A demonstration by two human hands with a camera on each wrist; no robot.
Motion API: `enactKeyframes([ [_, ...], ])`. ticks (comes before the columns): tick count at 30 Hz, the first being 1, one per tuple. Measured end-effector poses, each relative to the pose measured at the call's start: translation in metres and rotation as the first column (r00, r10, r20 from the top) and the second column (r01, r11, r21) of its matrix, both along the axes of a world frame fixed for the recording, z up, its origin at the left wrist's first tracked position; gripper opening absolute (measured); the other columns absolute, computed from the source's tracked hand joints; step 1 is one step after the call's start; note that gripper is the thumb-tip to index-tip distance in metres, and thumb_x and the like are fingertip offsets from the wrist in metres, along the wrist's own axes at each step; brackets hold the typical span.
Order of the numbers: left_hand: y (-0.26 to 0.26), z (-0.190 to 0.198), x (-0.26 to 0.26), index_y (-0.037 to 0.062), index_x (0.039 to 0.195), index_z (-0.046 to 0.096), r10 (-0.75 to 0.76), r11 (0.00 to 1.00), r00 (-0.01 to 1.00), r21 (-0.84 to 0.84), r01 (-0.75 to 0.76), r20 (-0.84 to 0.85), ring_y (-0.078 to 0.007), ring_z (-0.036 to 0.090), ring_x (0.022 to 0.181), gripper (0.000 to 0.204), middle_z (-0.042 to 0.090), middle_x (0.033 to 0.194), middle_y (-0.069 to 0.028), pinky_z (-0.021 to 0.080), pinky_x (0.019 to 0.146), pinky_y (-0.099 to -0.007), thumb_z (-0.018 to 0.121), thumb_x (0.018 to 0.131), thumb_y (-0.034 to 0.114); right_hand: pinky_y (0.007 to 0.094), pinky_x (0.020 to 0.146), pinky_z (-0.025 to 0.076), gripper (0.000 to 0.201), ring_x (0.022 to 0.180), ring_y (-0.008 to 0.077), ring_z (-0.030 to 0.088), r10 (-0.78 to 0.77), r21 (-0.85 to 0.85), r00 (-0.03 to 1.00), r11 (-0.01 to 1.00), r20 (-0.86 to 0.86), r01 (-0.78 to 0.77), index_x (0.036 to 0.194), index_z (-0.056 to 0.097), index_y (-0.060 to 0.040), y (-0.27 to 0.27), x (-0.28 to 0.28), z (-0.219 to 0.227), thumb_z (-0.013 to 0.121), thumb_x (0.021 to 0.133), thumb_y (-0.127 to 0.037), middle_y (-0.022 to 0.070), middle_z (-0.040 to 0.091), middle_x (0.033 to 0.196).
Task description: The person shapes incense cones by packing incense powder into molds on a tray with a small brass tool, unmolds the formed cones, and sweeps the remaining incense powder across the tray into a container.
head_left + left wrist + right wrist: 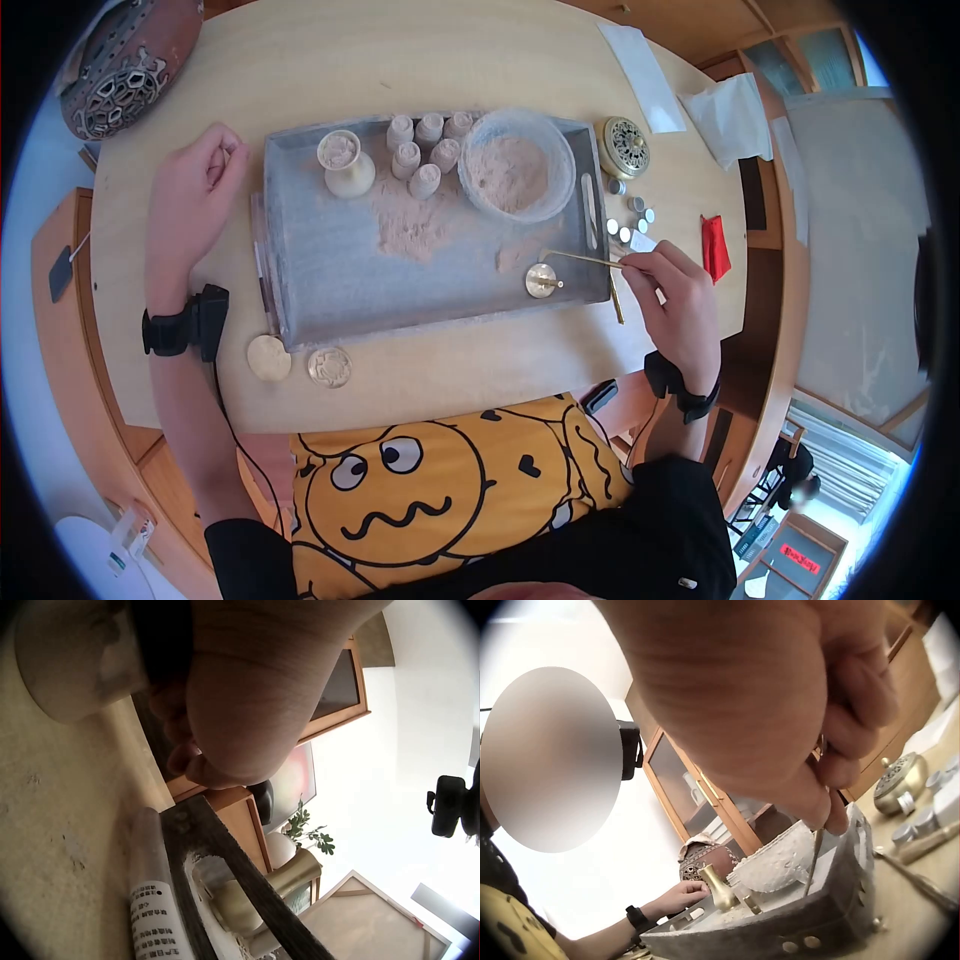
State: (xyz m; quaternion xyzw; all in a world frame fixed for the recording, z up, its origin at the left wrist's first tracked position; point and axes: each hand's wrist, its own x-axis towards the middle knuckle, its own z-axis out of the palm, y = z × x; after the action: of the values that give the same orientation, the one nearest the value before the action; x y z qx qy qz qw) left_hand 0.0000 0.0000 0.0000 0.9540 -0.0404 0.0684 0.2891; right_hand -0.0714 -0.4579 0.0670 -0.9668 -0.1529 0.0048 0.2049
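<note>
My right hand pinches a thin brass rod with a bent tip, held over the right side of a grey tray. Just below that tip, a round brass piece with a short stem sits on the tray. In the right wrist view the rod points down past the tray's rim. To the left of the tray, my left hand rests with its fingers loosely curled and holds nothing. A brass vase with powder in its mouth stands on the tray nearest that hand.
A powder-filled bowl and several small powdery cups stand at the tray's back, with spilled powder before them. A pierced brass lid, small tins and a red packet lie rightward. Two brass discs lie in front.
</note>
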Motion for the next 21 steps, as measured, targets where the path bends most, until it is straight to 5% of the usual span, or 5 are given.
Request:
enactKeyframes([
  [10, -0.002, 0.002, -0.002, -0.0007, 0.09, 0.055, -0.02, 1.0, 0.999, -0.002, 0.021, 0.028, -0.0105, 0.031, 0.059, 0.016, 0.031, 0.064, -0.0029, 0.028, 0.054, -0.0297, 0.06, 0.098, 0.012, 0.0378, 0.058, 0.049, 0.005, 0.065, 0.029, 0.062, 0.117, -0.028, 0.987, 0.993, 0.108, -0.115, 0.086, 0.067, -0.0005, 0.027, 0.004, -0.007, 0.072, 0.083, -0.001, 0.0094, 0.061, 0.076],
  [12, -0.002, 0.003, -0.001, -0.0006, 0.088, 0.055, -0.029, 1.0, 0.997, -0.009, 0.03, 0.069, -0.0184, 0.034, 0.053, 0.016, 0.033, 0.059, -0.0092, 0.03, 0.052, -0.0355, 0.062, 0.094, 0.013, 0.0369, 0.057, 0.05, 0.005, 0.065, 0.0277, 0.063, 0.148, -0.049, 0.981, 0.988, 0.124, -0.143, 0.086, 0.068, -0.0014, 0.034, 0.005, -0.007, 0.072, 0.083, -0.002, 0.0082, 0.061, 0.076],
  [19, -0.002, 0.003, 0.001, -0.0006, 0.088, 0.055, -0.023, 0.999, 0.998, -0.037, 0.026, 0.061, -0.0177, 0.033, 0.052, 0.016, 0.033, 0.059, -0.0089, 0.03, 0.052, -0.0352, 0.062, 0.094, 0.013, 0.0347, 0.055, 0.05, 0.01, 0.064, 0.0248, 0.063, 0.236, -0.109, 0.953, 0.97, 0.191, -0.218, 0.084, 0.065, -0.0032, 0.064, 0.01, -0.011, 0.072, 0.079, 0.0, 0.0063, 0.058, 0.077],
  [21, -0.002, 0.003, 0.0, -0.0005, 0.089, 0.055, -0.009, 1.0, 1.0, -0.014, 0.009, 0.024, -0.0109, 0.03, 0.057, 0.017, 0.03, 0.062, -0.0029, 0.028, 0.053, -0.0311, 0.061, 0.097, 0.013, 0.0341, 0.054, 0.05, 0.012, 0.064, 0.024, 0.063, 0.304, -0.167, 0.929, 0.948, 0.213, -0.272, 0.084, 0.063, -0.0038, 0.071, 0.012, -0.011, 0.072, 0.076, 0.001, 0.006, 0.056, 0.077],
])
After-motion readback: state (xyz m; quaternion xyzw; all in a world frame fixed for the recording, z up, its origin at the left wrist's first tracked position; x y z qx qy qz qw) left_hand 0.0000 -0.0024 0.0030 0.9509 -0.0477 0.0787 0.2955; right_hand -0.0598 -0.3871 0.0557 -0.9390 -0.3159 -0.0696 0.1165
